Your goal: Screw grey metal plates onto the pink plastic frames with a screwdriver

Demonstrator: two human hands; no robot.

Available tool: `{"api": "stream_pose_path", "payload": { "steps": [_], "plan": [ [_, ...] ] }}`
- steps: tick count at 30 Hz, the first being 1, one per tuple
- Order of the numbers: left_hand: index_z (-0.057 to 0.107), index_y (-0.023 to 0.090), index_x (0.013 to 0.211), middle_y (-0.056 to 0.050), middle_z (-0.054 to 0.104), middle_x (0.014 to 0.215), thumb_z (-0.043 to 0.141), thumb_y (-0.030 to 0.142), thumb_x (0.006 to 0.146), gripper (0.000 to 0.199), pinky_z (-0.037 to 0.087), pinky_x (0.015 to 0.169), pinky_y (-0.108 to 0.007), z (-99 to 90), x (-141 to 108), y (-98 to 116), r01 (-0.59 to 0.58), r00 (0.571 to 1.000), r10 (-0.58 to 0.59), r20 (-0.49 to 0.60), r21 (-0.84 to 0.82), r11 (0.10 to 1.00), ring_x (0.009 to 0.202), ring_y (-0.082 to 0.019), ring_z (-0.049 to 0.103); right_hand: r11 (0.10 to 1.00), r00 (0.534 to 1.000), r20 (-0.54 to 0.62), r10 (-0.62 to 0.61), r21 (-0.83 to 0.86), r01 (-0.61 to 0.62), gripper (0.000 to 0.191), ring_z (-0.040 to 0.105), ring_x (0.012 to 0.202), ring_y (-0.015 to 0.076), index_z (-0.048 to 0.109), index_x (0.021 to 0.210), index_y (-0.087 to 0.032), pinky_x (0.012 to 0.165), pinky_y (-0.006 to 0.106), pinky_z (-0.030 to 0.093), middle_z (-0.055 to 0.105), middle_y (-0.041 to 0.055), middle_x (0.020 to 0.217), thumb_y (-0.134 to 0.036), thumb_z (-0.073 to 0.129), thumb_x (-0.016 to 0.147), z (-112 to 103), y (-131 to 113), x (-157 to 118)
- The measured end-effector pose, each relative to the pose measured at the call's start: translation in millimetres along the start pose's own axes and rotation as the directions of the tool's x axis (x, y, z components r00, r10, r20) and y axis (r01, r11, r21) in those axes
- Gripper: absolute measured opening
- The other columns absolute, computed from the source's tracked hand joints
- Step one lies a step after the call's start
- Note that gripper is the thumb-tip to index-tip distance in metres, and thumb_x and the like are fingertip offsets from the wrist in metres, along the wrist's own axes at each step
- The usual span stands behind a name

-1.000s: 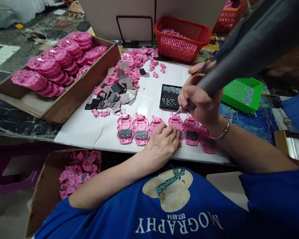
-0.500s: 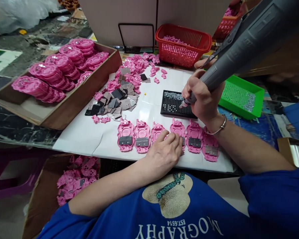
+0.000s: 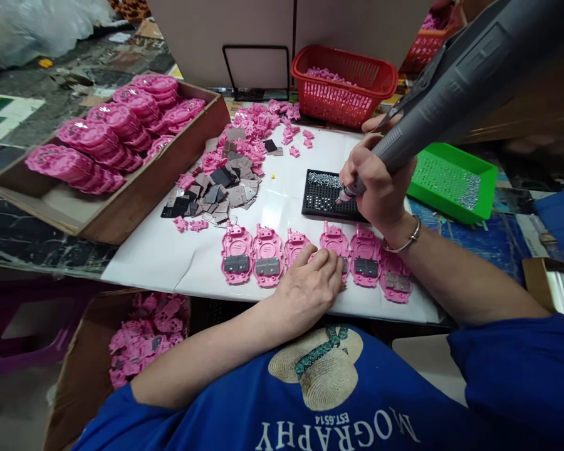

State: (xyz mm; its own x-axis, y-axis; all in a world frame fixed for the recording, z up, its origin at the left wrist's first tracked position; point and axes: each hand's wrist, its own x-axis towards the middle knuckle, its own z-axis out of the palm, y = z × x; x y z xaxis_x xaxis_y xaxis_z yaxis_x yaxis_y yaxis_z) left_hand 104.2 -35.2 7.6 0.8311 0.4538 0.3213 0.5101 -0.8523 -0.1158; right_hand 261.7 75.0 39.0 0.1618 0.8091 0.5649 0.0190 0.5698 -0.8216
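My right hand (image 3: 380, 181) is wrapped around a grey electric screwdriver (image 3: 418, 125). The driver's tip meets a black perforated screw tray (image 3: 316, 205), where small silver screws stand in holes and others lie heaped along the back. A row of several pink plastic casings (image 3: 236, 241) lies on the white table, with grey or black plates (image 3: 267, 267) across their lower halves. My left hand (image 3: 313, 282) is closed over the middle of this row, fingers bent and together on a pink casing (image 3: 333, 238). It hides the lower parts of two casings.
On the left, a cardboard box (image 3: 103, 219) holds stacked pink casings. Loose plates (image 3: 237, 188) and small pink parts (image 3: 254, 122) lie in piles beside it. A red basket (image 3: 348, 103) stands behind, a green screw tray (image 3: 479, 207) right. Below left is another carton (image 3: 70, 363) of pink parts.
My right hand and the screwdriver have shifted slightly left, the tip moving a little down-left over the screw tray. My left hand stays on the casings.
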Motion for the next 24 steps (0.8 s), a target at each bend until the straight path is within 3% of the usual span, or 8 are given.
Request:
{"api": "stream_pose_path", "payload": {
  "steps": [3, 8, 12, 18, 24],
  "plan": [
    [0.062, 0.005, 0.118, -0.013, 0.068, 0.116, 0.051, 0.019, 0.098, 0.027, 0.041, 0.097, -0.039, -0.3, -0.1, 0.2, 0.007, 1.000, -0.007, -0.005, 0.007, 1.000, 0.102, -0.021, 0.057, 1.000, 1.000, -0.002, 0.011, -0.012, -0.011, 0.030, 0.042, 0.047, 0.0133, 0.051, 0.101, -0.033, 0.054, 0.032, 0.040, 0.051, -0.0081, 0.060, -0.044, 0.068, 0.079, -1.4, -1.4, 3.7],
    [0.061, 0.004, 0.119, -0.013, 0.068, 0.112, 0.052, 0.018, 0.097, 0.028, 0.041, 0.095, -0.039, 1.5, -1.3, 0.8, 0.004, 1.000, -0.004, -0.004, -0.012, 1.000, 0.100, -0.022, 0.056, 0.989, 0.998, -0.024, -0.063, 0.134, 0.065, 0.030, 0.038, 0.041, 0.0093, 0.052, 0.096, -0.031, 0.044, 0.029, 0.035, 0.046, -0.0087, 0.058, -0.039, 0.073, 0.075, 1.8, -19.8, 10.8],
    [0.062, 0.005, 0.117, -0.013, 0.069, 0.112, 0.051, 0.024, 0.099, 0.028, 0.041, 0.094, -0.040, 3.6, -1.1, 1.4, 0.009, 1.000, -0.010, -0.029, -0.020, 1.000, 0.099, -0.022, 0.056, 0.976, 0.995, 0.002, -0.103, 0.194, 0.100, 0.025, 0.039, 0.038, 0.0078, 0.058, 0.093, -0.028, 0.037, 0.027, 0.031, 0.047, -0.0082, 0.058, -0.032, 0.074, 0.074, 0.7, -38.0, -1.5],
    [0.063, 0.004, 0.115, -0.012, 0.069, 0.110, 0.051, 0.019, 0.098, 0.025, 0.041, 0.093, -0.039, 0.7, 1.0, 1.4, 0.009, 0.999, -0.009, -0.038, -0.009, 1.000, 0.098, -0.022, 0.057, 0.978, 0.997, 0.078, -0.007, 0.208, -0.009, 0.029, 0.043, 0.039, 0.0085, 0.059, 0.100, -0.028, 0.034, 0.026, 0.035, 0.052, -0.0094, 0.058, -0.025, 0.073, 0.075, -6.4, -38.9, -28.9],
    [0.062, 0.004, 0.116, -0.013, 0.069, 0.111, 0.048, 0.017, 0.099, 0.026, 0.041, 0.092, -0.039, 0.0, 1.2, 1.1, 0.002, 1.000, -0.002, -0.026, -0.010, 1.000, 0.098, -0.022, 0.057, 0.971, 0.996, 0.084, 0.015, 0.236, -0.035, 0.029, 0.044, 0.038, 0.0084, 0.059, 0.100, -0.029, 0.035, 0.024, 0.036, 0.052, -0.0098, 0.058, -0.023, 0.072, 0.075, -5.6, -35.5, -32.2]
  ]
}}
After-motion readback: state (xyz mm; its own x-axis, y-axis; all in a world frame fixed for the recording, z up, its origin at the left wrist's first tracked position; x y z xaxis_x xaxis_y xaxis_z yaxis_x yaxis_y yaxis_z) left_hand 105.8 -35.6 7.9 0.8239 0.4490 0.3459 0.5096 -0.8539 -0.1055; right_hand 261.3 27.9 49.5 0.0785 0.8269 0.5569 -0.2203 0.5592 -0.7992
